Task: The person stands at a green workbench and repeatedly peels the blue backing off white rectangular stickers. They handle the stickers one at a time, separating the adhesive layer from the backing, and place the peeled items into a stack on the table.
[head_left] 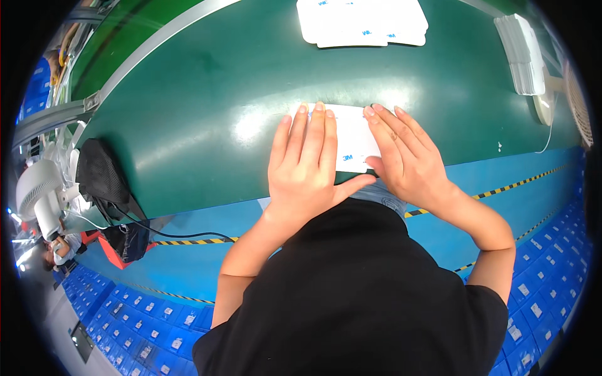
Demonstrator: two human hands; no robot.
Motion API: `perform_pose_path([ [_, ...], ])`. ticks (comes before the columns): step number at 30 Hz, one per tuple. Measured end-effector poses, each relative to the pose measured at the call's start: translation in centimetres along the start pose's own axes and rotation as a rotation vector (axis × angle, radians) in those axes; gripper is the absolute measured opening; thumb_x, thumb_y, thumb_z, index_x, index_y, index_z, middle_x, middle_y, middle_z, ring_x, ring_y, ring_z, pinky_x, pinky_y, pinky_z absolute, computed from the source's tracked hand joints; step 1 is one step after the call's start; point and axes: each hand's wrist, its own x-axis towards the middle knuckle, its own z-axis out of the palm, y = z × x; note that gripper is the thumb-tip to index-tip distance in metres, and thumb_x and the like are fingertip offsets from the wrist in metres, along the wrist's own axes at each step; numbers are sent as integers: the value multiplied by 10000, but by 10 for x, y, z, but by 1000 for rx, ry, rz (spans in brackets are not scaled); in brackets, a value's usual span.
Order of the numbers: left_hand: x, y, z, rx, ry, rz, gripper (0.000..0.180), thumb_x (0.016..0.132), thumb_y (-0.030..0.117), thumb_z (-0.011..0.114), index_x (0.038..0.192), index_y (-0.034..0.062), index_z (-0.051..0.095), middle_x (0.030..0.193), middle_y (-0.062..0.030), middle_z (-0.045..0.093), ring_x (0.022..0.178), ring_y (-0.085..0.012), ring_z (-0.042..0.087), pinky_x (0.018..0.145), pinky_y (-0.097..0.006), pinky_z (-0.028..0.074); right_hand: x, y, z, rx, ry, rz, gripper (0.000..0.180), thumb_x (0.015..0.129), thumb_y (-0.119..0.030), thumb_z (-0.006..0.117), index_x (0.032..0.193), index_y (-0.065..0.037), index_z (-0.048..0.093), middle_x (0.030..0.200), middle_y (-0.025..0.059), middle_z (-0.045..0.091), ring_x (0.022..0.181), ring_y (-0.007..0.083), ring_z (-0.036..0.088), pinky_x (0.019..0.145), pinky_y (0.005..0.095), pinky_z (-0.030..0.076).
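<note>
A white flat sheet (352, 139) with small blue print lies near the front edge of the green table. My left hand (305, 155) rests flat over its left side, fingers stretched forward and thumb pointing right. Across the sheet's right side lies my right hand (409, 150), also flat, its fingers slanting toward the far left. Both palms face down, and parts of the sheet are hidden beneath them. Farther back on the table is a pile of similar white sheets (364, 24) with blue print.
A stack of white folded pieces (520, 55) stands at the right of the green table (188, 119), beside a white fan (574, 103). At left are a black mesh bag (103, 175) and another white fan (41, 188). Blue bins (150, 326) line the floor behind me.
</note>
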Motion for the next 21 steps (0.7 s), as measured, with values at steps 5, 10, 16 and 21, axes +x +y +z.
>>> perform_pose_path([
  [5,1,-4,1,-41,3,49,992,745,816,587,1179,-74,649,1178,-230,669,1108,-378,650,953,-474,487,-1,-6,6,78,71,57,674,937,-453,621,1304,98,502,1289,201,624,1190,351,613,1025,483,479],
  [10,2,-6,-1,-28,14,98,995,742,824,583,1160,-77,651,1168,-243,667,1080,-382,659,909,-451,500,-3,-3,8,94,89,41,710,928,-490,602,1290,115,507,1253,215,630,1184,348,608,1040,469,469],
  [16,-1,-2,-2,31,0,80,1013,708,840,590,1214,-37,634,1240,-225,630,1149,-368,613,1009,-504,416,2,-4,-3,56,49,68,689,877,-451,650,1304,75,525,1275,179,625,1239,318,574,1072,487,427],
  [21,-5,8,-11,32,-77,3,1028,664,823,627,1314,29,584,1353,-195,562,1249,-334,524,1112,-616,222,-13,-19,2,-33,116,-62,395,874,-251,672,1192,-17,649,1289,100,637,1251,249,575,1075,497,415],
])
